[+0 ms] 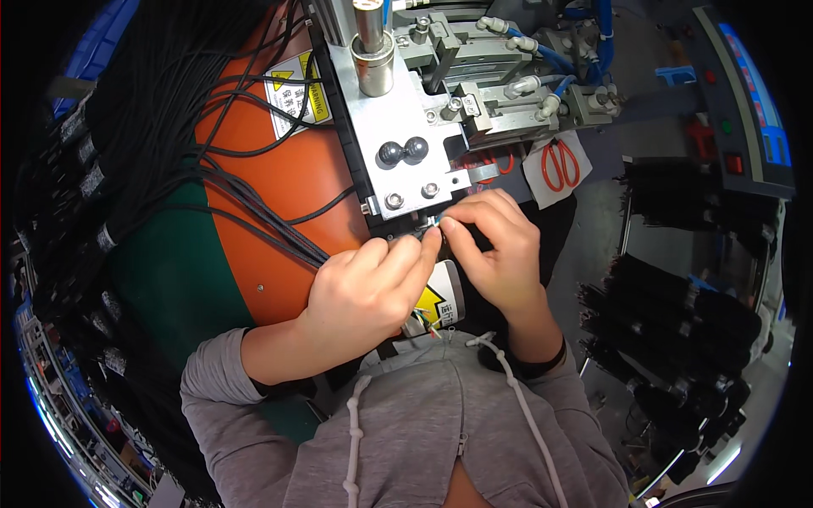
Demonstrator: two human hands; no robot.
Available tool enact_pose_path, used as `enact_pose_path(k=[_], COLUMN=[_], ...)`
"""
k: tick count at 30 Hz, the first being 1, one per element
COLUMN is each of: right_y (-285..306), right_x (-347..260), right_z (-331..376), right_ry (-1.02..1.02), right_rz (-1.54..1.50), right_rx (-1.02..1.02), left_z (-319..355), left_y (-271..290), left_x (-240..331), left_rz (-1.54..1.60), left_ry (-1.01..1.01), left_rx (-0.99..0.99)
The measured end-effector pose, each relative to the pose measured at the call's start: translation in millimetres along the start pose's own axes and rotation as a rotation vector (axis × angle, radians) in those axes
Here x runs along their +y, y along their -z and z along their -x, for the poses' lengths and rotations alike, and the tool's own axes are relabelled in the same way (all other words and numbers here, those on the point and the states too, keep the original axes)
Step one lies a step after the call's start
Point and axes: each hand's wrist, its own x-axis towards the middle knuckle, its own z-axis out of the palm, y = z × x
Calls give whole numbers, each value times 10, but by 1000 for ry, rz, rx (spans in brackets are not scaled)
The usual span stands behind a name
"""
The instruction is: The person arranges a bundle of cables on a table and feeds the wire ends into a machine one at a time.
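Closed around a bundle of black cables (pixel 292 241), my left hand (pixel 368 288) has its thumb and forefinger stretched up to the front edge of a metal machine (pixel 406 106). Thin coloured wire ends (pixel 426 322) stick out below that hand. My right hand (pixel 500 245) pinches with thumb and forefinger at the same spot, its fingertips meeting those of my left. Between the fingertips a tiny silver piece (pixel 431 221) shows, too small and too covered to name. Two black ball knobs (pixel 402 151) sit on the machine's plate just above my hands.
Red-handled scissors (pixel 560 165) lie on a white sheet right of the machine. A large heap of black cables (pixel 152 110) hangs at the left over an orange and green surface (pixel 254 212). More black cable bundles (pixel 677 313) hang on a rack at right, below a control panel (pixel 737 102).
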Motion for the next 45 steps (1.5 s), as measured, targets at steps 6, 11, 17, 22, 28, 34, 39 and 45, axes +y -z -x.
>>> enact_pose_path(k=[6, 11, 17, 22, 28, 34, 39, 45], right_y=[-20, -126, -176, -191, -134, -6, -83, -56], right_x=[-21, 90, 130, 95, 124, -162, -228, -232], right_z=[1, 56, 171, 159, 149, -185, -261, -184], right_ry=[-13, -74, -689, -452, -339, 424, 627, 682], right_rz=[51, -69, -682, -380, -361, -193, -153, -73], right_rx=[-45, 58, 0, 19, 80, -193, -269, -296], left_z=[-9, -28, -23, -9, 139, 110, 149, 232], left_y=[11, -26, -92, -76, 94, 54, 71, 95], left_x=[57, -1, -90, -131, -175, -132, -182, -200], left_rz=[-67, -21, 23, 77, 86, 181, 256, 313], left_ry=[86, 84, 70, 73, 178, 321, 258, 253], left_rx=[-58, -16, 85, 167, 20, 138, 105, 32])
